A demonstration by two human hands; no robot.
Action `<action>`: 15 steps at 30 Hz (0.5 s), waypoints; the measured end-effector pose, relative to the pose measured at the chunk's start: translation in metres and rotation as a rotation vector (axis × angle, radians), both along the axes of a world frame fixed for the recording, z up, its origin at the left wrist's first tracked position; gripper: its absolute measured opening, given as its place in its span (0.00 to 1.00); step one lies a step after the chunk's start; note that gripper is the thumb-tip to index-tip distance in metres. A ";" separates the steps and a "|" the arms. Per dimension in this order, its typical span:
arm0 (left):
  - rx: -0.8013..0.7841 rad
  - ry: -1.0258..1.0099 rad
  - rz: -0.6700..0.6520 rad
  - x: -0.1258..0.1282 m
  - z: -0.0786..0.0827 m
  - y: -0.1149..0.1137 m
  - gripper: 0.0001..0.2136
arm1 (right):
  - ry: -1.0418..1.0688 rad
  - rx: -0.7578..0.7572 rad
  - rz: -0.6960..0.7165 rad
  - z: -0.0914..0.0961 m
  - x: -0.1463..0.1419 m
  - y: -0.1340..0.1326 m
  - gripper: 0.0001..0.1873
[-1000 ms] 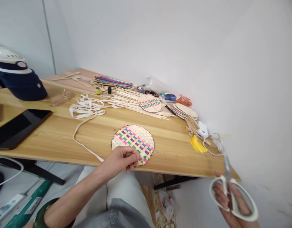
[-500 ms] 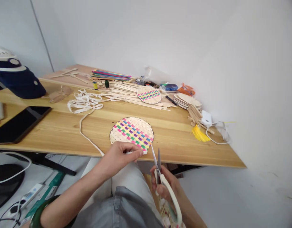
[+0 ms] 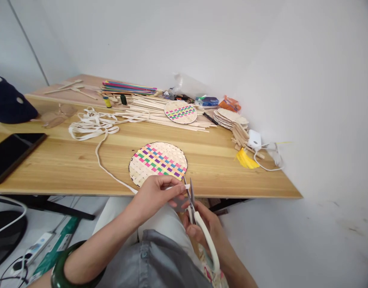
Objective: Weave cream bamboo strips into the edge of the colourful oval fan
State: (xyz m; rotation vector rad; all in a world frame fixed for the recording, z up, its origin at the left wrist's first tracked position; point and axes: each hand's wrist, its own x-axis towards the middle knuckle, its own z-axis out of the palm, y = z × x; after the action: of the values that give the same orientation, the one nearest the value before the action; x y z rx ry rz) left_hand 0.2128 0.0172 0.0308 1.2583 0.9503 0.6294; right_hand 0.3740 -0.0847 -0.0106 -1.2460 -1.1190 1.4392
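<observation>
Our left hand (image 3: 158,195) clenches a pale strip (image 3: 112,176) just below the woven disc (image 3: 158,162), while our right hand (image 3: 203,228) grasps scissors (image 3: 208,244) beside it.

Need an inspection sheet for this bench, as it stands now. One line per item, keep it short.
surface: light wood table, in view from the person's lap to the wall.
job's things: colour-woven round bamboo disc, dark-edged rim; white tape running from a loose bundle to the left hand; scissors, blades at the tape's end.
hands: left hand pinches the tape over the disc's near edge; right hand grips the scissors.
clutter: bamboo strips, second woven disc, stacked oval blanks, coloured strips, tablet, navy cap.
cables: white cable beside white charger; power strip on the floor.
surroundings: white walls; other people: nothing seen.
</observation>
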 end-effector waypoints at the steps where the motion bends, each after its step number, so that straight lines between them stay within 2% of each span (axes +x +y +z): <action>1: -0.018 -0.006 0.000 0.002 0.000 0.000 0.12 | -0.003 0.003 0.004 0.001 0.001 0.000 0.34; 7: -0.052 0.001 0.004 0.008 0.002 -0.003 0.13 | 0.012 -0.016 -0.041 0.005 0.003 -0.003 0.28; 15: -0.084 -0.027 0.022 0.012 -0.001 -0.003 0.13 | 0.034 -0.053 -0.068 0.002 0.003 -0.006 0.30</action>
State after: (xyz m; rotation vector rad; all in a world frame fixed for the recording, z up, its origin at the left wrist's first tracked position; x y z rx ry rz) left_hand 0.2244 0.0143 0.0295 1.1635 0.9600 0.6164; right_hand 0.3766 -0.0909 -0.0084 -1.2799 -1.0116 1.4418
